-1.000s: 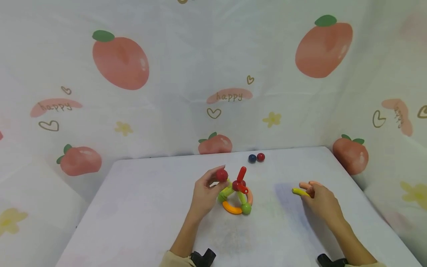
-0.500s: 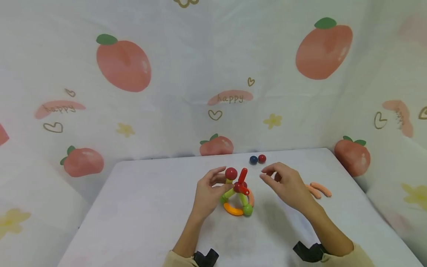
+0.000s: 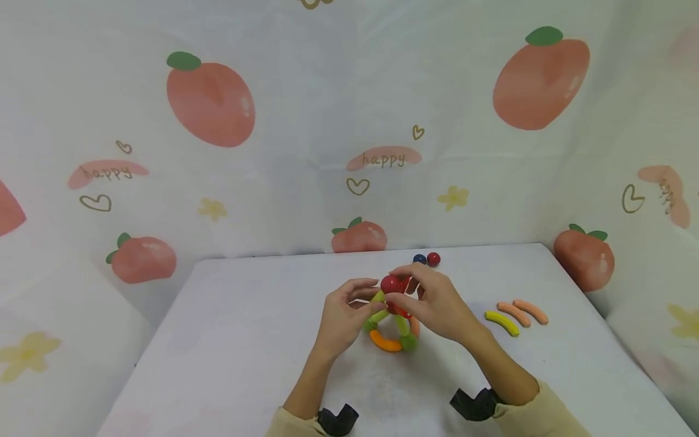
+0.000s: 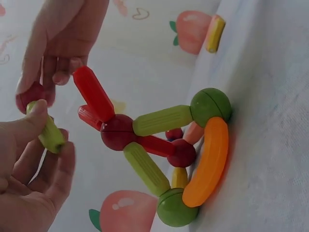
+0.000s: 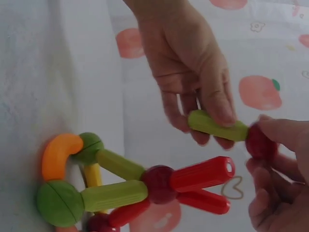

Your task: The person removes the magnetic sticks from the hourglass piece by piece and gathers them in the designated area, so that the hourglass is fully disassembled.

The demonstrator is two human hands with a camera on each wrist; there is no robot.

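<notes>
1. Pinching the light-green stick [image 5: 215, 126] between thumb and fingers, your left hand [image 3: 343, 312] holds it clear above the table [image 3: 218, 364]; the stick is short, straight and faceted.
2. Your right hand [image 3: 439, 306] grips the held red ball [image 5: 260, 141], glossy and round, at the end of that stick; ball and stick touch. Your hands are near each other, these two pieces between them.
3. Just beside them stands the frame, plastic-looking, on the table. Its red hub ball [image 4: 117, 132] bears grooved, straight red sticks [image 4: 94, 94] and two ridged green sticks [image 4: 162, 120].
4. Those green sticks run down to two green balls [image 4: 177, 208], each with a dark seam line; a smooth, curved orange stick [image 4: 208, 162] bridges them.
5. To your right lie a curved yellow stick [image 3: 502, 323] and two curved peach-coloured sticks [image 3: 513, 314], side by side.
6. Near the far edge, a dark blue ball [image 3: 419, 259] sits beside a loose red ball [image 3: 434, 259], both shiny.
7. Writing: the hanging cloth [image 3: 306, 200], lightly creased, reads "happy" on pink strokes, once sideways at right, among printed fruit, hearts and flowers.
</notes>
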